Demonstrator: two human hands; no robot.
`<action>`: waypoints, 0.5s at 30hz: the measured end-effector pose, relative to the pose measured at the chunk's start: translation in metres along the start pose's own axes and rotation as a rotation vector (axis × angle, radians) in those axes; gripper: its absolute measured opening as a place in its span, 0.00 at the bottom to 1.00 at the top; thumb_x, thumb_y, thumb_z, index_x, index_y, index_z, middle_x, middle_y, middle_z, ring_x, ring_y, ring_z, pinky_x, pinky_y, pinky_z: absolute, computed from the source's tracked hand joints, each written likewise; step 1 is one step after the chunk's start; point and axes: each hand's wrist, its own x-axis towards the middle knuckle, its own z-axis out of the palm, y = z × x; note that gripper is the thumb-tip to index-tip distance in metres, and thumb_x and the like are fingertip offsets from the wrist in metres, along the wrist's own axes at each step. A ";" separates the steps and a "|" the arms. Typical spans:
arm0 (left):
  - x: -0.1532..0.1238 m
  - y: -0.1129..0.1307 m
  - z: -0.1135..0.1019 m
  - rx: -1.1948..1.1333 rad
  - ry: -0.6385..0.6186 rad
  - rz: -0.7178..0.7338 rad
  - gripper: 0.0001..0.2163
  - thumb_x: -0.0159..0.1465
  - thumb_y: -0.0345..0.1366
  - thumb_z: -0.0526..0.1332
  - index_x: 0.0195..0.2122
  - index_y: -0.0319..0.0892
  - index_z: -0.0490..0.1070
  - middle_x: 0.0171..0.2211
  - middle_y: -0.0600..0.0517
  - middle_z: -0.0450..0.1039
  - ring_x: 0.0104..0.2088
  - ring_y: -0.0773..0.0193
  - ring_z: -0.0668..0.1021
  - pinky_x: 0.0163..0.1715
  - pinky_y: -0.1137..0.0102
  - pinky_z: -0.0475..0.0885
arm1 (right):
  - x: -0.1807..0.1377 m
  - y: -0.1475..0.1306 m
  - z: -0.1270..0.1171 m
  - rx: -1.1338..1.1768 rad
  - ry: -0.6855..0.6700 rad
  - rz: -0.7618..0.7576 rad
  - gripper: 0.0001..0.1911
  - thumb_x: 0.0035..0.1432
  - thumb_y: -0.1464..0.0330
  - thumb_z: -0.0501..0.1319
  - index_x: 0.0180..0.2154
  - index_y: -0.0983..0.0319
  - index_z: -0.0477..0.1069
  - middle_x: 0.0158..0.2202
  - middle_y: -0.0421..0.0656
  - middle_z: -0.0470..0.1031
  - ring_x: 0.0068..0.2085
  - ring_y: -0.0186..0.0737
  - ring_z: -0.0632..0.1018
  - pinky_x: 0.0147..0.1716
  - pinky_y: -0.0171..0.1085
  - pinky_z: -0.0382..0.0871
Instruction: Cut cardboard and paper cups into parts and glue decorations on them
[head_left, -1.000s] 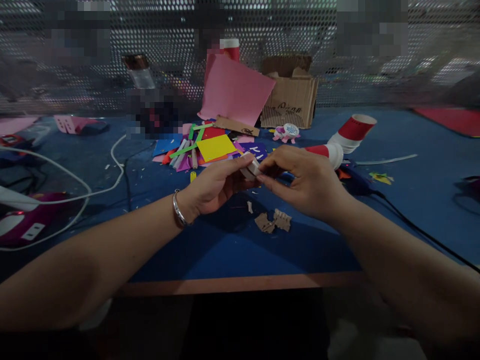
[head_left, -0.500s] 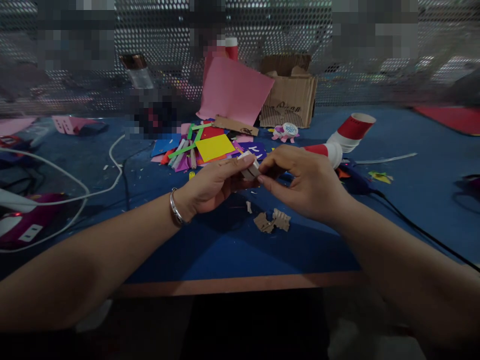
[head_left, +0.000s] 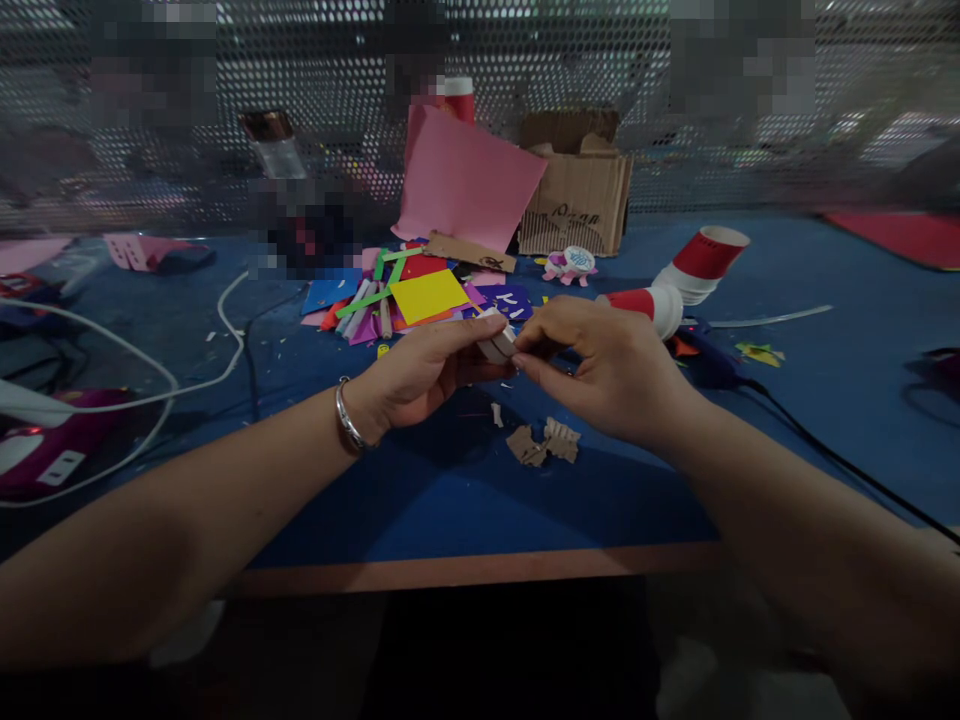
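Note:
Between my hands, above the blue table, is a small white roll (head_left: 498,347) that looks like tape. My left hand (head_left: 424,375), with a silver bangle at the wrist, grips it with the thumb on top and fingers beneath. The fingertips of my right hand (head_left: 600,365) pinch at the roll's right edge; whether they hold a loose end is too small to see. Below the hands lie torn scraps of corrugated cardboard (head_left: 561,440). Just beyond is a pile of coloured paper with a yellow sheet (head_left: 429,297) on top.
Red and white paper cups (head_left: 705,262) lie behind my right hand, near a dark corded tool (head_left: 712,365). A cardboard box (head_left: 577,205) and a pink sheet (head_left: 469,175) stand against the perforated metal screen. A white cable (head_left: 176,385) loops at left beside a purple device (head_left: 71,440).
The white roll has turned slightly in my fingers. Both hands stay almost in place, and the things on the table have not moved.

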 end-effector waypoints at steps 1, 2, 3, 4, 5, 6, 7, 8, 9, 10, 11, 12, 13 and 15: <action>0.000 0.000 0.000 0.001 0.004 -0.003 0.06 0.66 0.34 0.69 0.35 0.36 0.81 0.36 0.47 0.82 0.36 0.64 0.82 0.43 0.68 0.81 | 0.000 0.001 0.000 0.004 -0.009 0.010 0.04 0.61 0.73 0.63 0.33 0.59 0.73 0.32 0.42 0.77 0.34 0.41 0.77 0.35 0.40 0.68; 0.000 0.000 0.000 0.003 0.008 -0.003 0.06 0.65 0.34 0.70 0.35 0.36 0.81 0.36 0.47 0.83 0.36 0.64 0.82 0.43 0.68 0.81 | 0.000 0.001 0.000 0.005 -0.019 0.019 0.03 0.61 0.72 0.63 0.33 0.59 0.73 0.32 0.42 0.78 0.34 0.42 0.77 0.35 0.41 0.68; 0.000 -0.001 0.000 0.008 0.013 0.001 0.06 0.65 0.34 0.70 0.35 0.36 0.81 0.36 0.47 0.83 0.37 0.64 0.82 0.43 0.68 0.81 | 0.000 0.002 0.001 0.003 -0.027 0.024 0.03 0.61 0.72 0.63 0.34 0.59 0.73 0.33 0.42 0.78 0.35 0.42 0.77 0.36 0.41 0.68; 0.000 -0.001 -0.001 0.014 0.018 0.009 0.06 0.64 0.34 0.70 0.35 0.36 0.81 0.35 0.47 0.83 0.37 0.64 0.82 0.43 0.68 0.80 | 0.000 0.003 0.001 -0.002 -0.035 0.026 0.03 0.61 0.72 0.63 0.34 0.59 0.74 0.33 0.43 0.79 0.36 0.43 0.78 0.37 0.41 0.69; 0.000 -0.002 -0.001 0.022 0.022 0.020 0.06 0.63 0.35 0.71 0.35 0.37 0.81 0.35 0.47 0.82 0.37 0.64 0.82 0.43 0.68 0.80 | 0.000 0.003 0.001 -0.008 -0.042 0.024 0.03 0.61 0.72 0.62 0.35 0.59 0.74 0.34 0.43 0.79 0.37 0.43 0.79 0.37 0.42 0.69; 0.000 -0.003 -0.001 0.031 0.023 0.033 0.06 0.62 0.35 0.71 0.35 0.37 0.81 0.36 0.48 0.82 0.38 0.63 0.82 0.43 0.68 0.80 | -0.001 0.004 0.002 -0.014 -0.048 0.019 0.03 0.62 0.73 0.62 0.36 0.59 0.74 0.35 0.44 0.79 0.38 0.44 0.79 0.38 0.42 0.70; 0.000 -0.003 -0.001 0.039 0.023 0.049 0.07 0.61 0.36 0.72 0.35 0.37 0.81 0.36 0.48 0.82 0.38 0.63 0.82 0.43 0.68 0.80 | -0.001 0.004 0.002 -0.021 -0.051 0.012 0.04 0.62 0.73 0.61 0.37 0.59 0.74 0.36 0.44 0.80 0.39 0.45 0.79 0.39 0.42 0.70; 0.000 -0.004 -0.001 0.046 0.023 0.065 0.07 0.60 0.36 0.72 0.36 0.38 0.81 0.36 0.48 0.82 0.38 0.63 0.82 0.43 0.68 0.80 | -0.001 0.004 0.002 -0.028 -0.052 0.004 0.05 0.62 0.73 0.61 0.38 0.59 0.75 0.37 0.45 0.80 0.40 0.45 0.80 0.40 0.43 0.71; 0.000 -0.004 -0.001 0.055 0.023 0.081 0.08 0.60 0.37 0.73 0.36 0.38 0.81 0.37 0.48 0.82 0.39 0.63 0.82 0.44 0.68 0.79 | -0.001 0.004 0.002 -0.034 -0.049 -0.003 0.06 0.62 0.73 0.60 0.38 0.59 0.75 0.38 0.45 0.80 0.40 0.46 0.80 0.41 0.43 0.71; 0.000 -0.005 -0.001 0.067 0.025 0.097 0.09 0.59 0.37 0.73 0.37 0.37 0.81 0.37 0.48 0.82 0.39 0.63 0.81 0.44 0.68 0.79 | -0.001 0.004 0.002 -0.041 -0.047 -0.008 0.06 0.62 0.74 0.59 0.38 0.60 0.75 0.38 0.46 0.80 0.40 0.46 0.80 0.41 0.43 0.71; -0.001 -0.005 -0.001 0.082 0.030 0.114 0.10 0.58 0.37 0.74 0.37 0.37 0.80 0.38 0.48 0.82 0.39 0.64 0.81 0.45 0.68 0.79 | -0.001 0.004 0.001 -0.045 -0.044 -0.014 0.06 0.62 0.74 0.59 0.38 0.60 0.75 0.38 0.46 0.80 0.40 0.46 0.80 0.40 0.43 0.71; -0.001 -0.006 -0.001 0.100 0.034 0.129 0.11 0.58 0.37 0.74 0.38 0.37 0.80 0.38 0.48 0.81 0.38 0.64 0.81 0.45 0.68 0.79 | -0.001 0.004 0.001 -0.047 -0.043 -0.017 0.07 0.61 0.74 0.59 0.38 0.60 0.75 0.38 0.46 0.80 0.40 0.46 0.79 0.40 0.43 0.71; -0.001 -0.007 -0.001 0.124 0.037 0.148 0.12 0.58 0.36 0.74 0.40 0.37 0.79 0.38 0.48 0.81 0.38 0.65 0.81 0.45 0.68 0.78 | -0.001 0.003 0.000 -0.047 -0.041 -0.021 0.07 0.60 0.75 0.59 0.38 0.60 0.75 0.38 0.46 0.79 0.40 0.46 0.79 0.40 0.43 0.71; 0.000 -0.010 -0.002 0.181 0.023 0.204 0.14 0.58 0.37 0.74 0.42 0.37 0.78 0.40 0.48 0.81 0.38 0.66 0.81 0.44 0.69 0.77 | 0.000 0.003 -0.001 -0.045 -0.033 -0.028 0.08 0.59 0.75 0.60 0.38 0.60 0.75 0.38 0.46 0.80 0.40 0.46 0.79 0.40 0.43 0.72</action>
